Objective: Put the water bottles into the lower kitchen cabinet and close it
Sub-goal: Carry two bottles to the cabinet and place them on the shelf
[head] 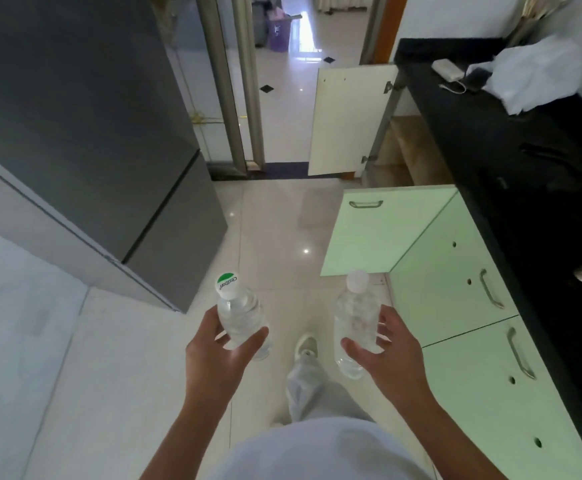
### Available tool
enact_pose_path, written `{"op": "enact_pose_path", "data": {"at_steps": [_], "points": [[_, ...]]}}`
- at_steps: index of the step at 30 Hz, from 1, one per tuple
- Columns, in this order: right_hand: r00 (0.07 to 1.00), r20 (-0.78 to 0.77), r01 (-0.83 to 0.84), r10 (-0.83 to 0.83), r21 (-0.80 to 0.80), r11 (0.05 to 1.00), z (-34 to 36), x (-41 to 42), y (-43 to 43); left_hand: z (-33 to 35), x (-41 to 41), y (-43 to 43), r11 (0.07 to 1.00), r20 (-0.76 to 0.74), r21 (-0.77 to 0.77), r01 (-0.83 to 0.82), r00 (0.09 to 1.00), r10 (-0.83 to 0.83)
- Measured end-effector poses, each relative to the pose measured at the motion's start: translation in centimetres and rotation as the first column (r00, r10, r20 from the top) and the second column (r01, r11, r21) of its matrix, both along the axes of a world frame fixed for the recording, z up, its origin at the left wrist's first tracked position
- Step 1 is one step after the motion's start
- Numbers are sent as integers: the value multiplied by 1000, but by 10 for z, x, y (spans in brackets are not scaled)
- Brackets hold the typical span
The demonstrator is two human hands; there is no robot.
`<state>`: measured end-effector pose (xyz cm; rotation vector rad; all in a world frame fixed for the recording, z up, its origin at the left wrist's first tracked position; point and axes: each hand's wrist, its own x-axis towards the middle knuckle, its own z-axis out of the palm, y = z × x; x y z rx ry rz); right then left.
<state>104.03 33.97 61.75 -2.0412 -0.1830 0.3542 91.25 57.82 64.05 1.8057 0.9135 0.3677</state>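
As hands (213, 353) (391, 355) grip them, bottles (239, 313) (355, 317) (capped) stand upright.

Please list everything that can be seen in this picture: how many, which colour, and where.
left bottle: 1, clear, green-and-white cap, in the left hand
right bottle: 1, clear, white cap, in the right hand
green open door: 1, swung out, ahead on the right
cream open door: 1, farther back
closed doors: 2, green, under the counter
counter: 1, black, right
bag: 1, white, on the counter
fridge: 1, grey, left
shoe: 1, white, on the floor
left hand: 1, holds the left bottle
right hand: 1, holds the right bottle
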Motion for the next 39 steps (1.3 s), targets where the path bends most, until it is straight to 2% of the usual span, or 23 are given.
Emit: {"op": "enact_pose_path", "data": {"at_steps": [7,15,22,26,30,33,39], "points": [[995,-51,-87,89,29,996,-16,105,100,9,81,77,994,-29,-30,-105,994,104],[929,70,-365,363,11,931,5,202,227,25,138,161,944,-28,-28,-328,945,327],[920,87,-385,383,1,923,7,268,314,11,207,244,954,-71,-23,-300,952,298],[959,61,-277,277,-3,961,4,308,348,2,270,301,979,-58,-22,-201,978,200],[994,56,-98,97,3,995,6,338,360,2,343,345,1000,-73,-18,25,997,-26],[997,63,55,-55,-1,998,9,355,357,6,400,361,975,-82,1,221,972,-220],[948,39,318,-317,-14,948,8,400,339,5,511,358,903,-69,-52,426,901,-429]]}}
